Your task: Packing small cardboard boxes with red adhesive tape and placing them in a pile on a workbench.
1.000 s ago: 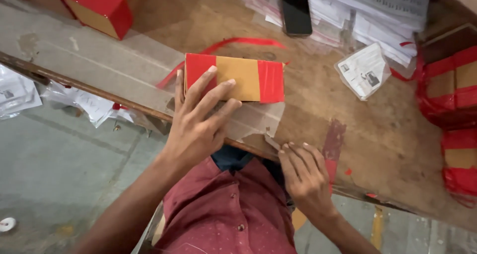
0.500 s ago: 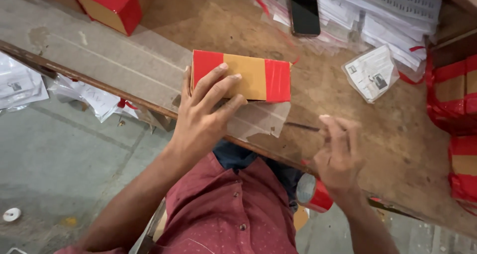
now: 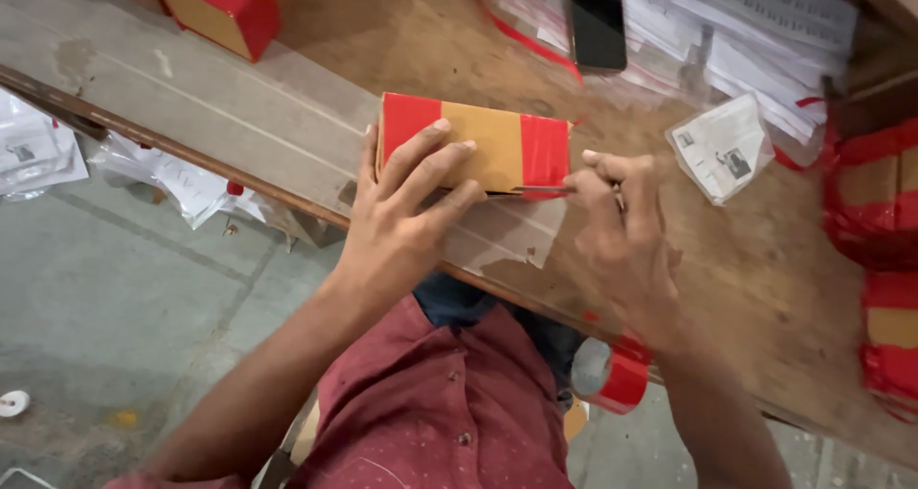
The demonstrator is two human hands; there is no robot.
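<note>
A small cardboard box (image 3: 492, 145) with red tape bands at both ends lies on the wooden table (image 3: 430, 49). My left hand (image 3: 406, 207) is spread flat over its left half, pressing it down. At the box's right end my right hand (image 3: 622, 221) pinches a thin strip or tool, too small to name. A red tape roll (image 3: 620, 379) hangs around my right forearm below the table edge.
A red-taped box (image 3: 225, 6) stands at the back left, more taped boxes (image 3: 885, 250) at the right edge. A dark phone (image 3: 595, 16) lies on stacked printed papers (image 3: 755, 40); a small printed slip (image 3: 722, 150) lies nearby. Paper scraps (image 3: 182, 178) litter the concrete floor.
My right hand has risen from the table's near edge to the box's right end. The left hand stays pressed on the box.
</note>
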